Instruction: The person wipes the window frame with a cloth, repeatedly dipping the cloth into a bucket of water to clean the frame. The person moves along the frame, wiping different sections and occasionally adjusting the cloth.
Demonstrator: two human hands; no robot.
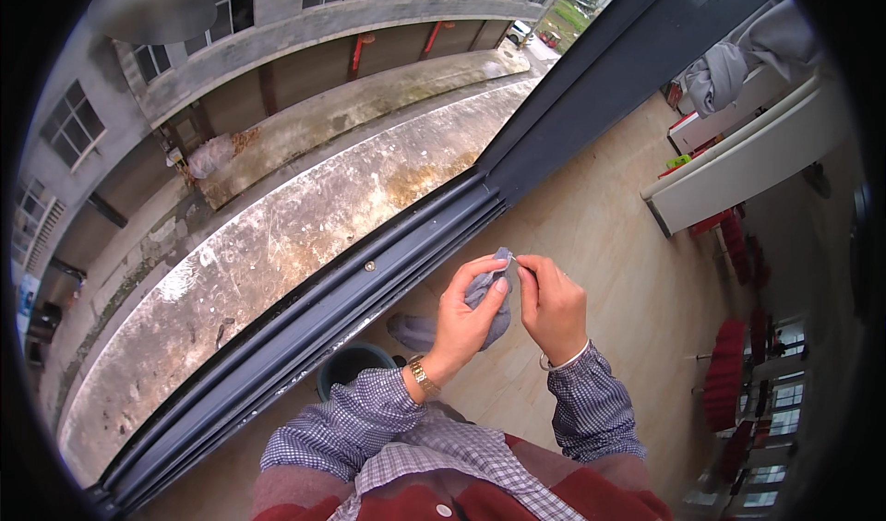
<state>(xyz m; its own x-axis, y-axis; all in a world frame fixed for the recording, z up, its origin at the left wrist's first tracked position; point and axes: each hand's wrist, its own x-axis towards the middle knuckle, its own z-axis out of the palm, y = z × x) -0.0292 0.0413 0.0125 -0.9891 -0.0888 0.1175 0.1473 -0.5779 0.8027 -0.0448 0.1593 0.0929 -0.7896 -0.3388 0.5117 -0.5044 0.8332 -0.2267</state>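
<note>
A grey cloth (499, 325) is bunched in my left hand (461, 318), its upper tip sticking up between thumb and fingers. Part of the cloth hangs out to the left, behind that hand. Close by on the right, my right hand (554, 311) is closed in a pinch, its fingertips just beside the cloth's upper tip. A small whitish bit shows at the gap between the two hands; whether it is a thread or the cloth's edge is too small to tell. A gold watch (424, 376) is on my left wrist, a pale bangle (565, 358) on my right.
A dark window frame (406, 235) with sliding tracks runs diagonally at my left, a concrete ledge (277, 235) beyond it. Below my left forearm stands a bucket (325, 378) on the tiled floor (609, 244). To the right are a white panel (738, 166), a grey curtain (720, 78) and red-covered furniture (724, 383).
</note>
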